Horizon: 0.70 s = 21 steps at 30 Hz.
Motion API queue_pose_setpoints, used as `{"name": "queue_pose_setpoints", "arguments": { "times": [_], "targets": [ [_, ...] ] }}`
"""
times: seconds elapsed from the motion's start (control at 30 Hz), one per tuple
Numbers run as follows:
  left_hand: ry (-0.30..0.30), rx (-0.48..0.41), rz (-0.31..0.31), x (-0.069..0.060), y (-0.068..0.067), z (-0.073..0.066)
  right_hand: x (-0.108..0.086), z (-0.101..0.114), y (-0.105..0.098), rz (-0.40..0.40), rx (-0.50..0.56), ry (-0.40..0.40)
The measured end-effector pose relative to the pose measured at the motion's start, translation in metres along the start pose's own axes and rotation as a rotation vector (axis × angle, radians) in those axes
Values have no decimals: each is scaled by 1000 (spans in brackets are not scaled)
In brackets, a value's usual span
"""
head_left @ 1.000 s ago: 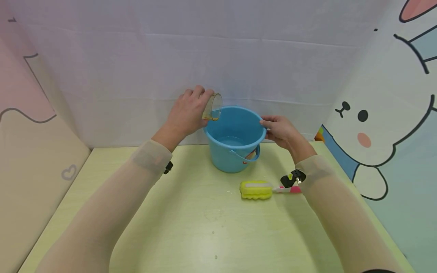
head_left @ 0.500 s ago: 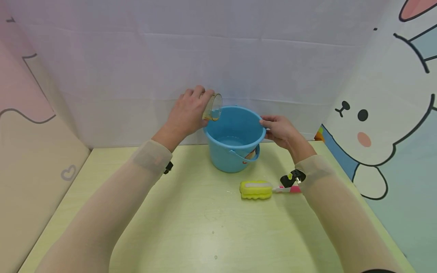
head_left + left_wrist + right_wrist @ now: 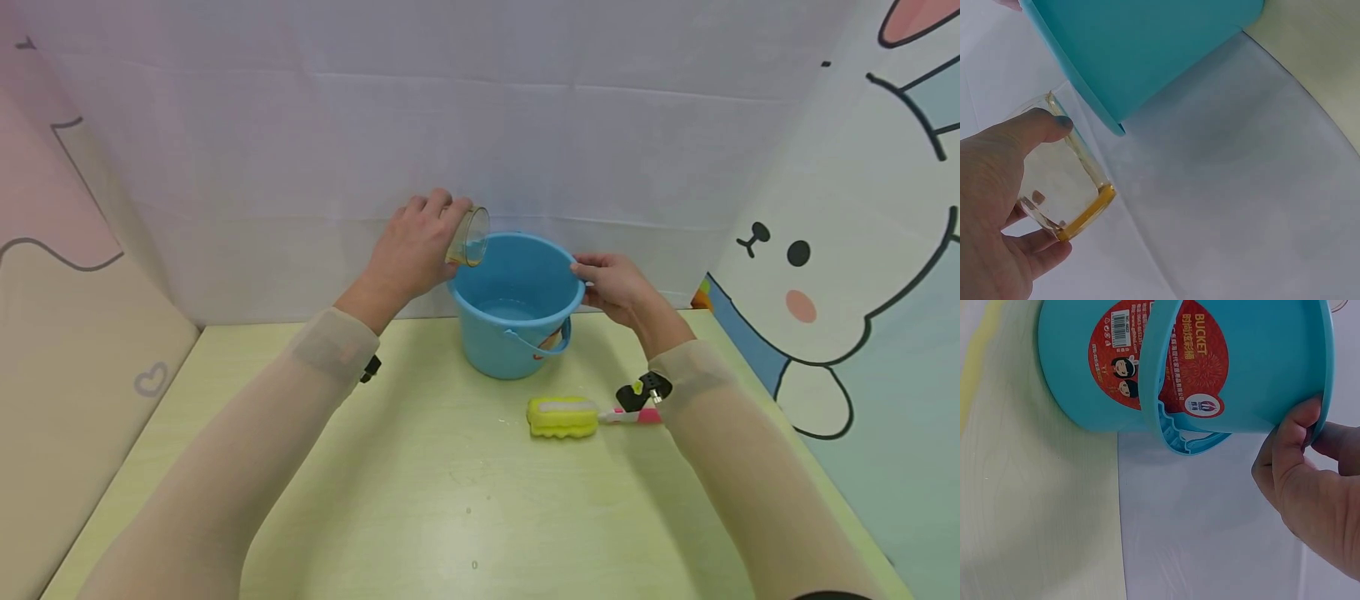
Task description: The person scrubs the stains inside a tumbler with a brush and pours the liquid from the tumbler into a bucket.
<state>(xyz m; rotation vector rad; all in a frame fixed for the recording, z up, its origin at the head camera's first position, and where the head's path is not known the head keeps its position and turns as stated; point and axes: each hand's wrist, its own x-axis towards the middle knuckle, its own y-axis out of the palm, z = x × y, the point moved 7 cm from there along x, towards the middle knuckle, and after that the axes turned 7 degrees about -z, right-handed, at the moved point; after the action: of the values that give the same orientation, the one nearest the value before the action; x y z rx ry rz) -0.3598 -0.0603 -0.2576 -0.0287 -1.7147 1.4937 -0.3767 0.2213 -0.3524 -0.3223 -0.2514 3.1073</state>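
Observation:
A blue bucket point(image 3: 498, 346) stands at the back of the table, with a little clear liquid at its bottom. My left hand point(image 3: 411, 250) grips a clear, amber-tinted glass point(image 3: 467, 237), tipped sideways with its mouth over the bucket's left rim. In the left wrist view, the thumb and fingers wrap the glass point(image 3: 1063, 178), and its amber base shows. My right hand point(image 3: 617, 287) pinches the bucket's right rim between thumb and fingers. Seen from the right wrist, the bucket's handle point(image 3: 1157, 381) hangs down across a red label point(image 3: 1200, 359).
A yellow sponge brush point(image 3: 562, 418) with a white and pink handle lies on the table point(image 3: 390, 500) in front of the bucket. A few water drops dot the tabletop. Behind the bucket hangs a white cloth point(image 3: 300, 150). A printed panel point(image 3: 847, 275) rises at the right.

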Motion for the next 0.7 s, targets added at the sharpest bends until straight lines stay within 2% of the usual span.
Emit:
{"name": "queue_pose_setpoints", "arguments": {
  "times": [0.7],
  "targets": [
    [-2, -7, 16, 1, 1, -2, -1, 3, 2, 5, 0, 8]
  ]
}}
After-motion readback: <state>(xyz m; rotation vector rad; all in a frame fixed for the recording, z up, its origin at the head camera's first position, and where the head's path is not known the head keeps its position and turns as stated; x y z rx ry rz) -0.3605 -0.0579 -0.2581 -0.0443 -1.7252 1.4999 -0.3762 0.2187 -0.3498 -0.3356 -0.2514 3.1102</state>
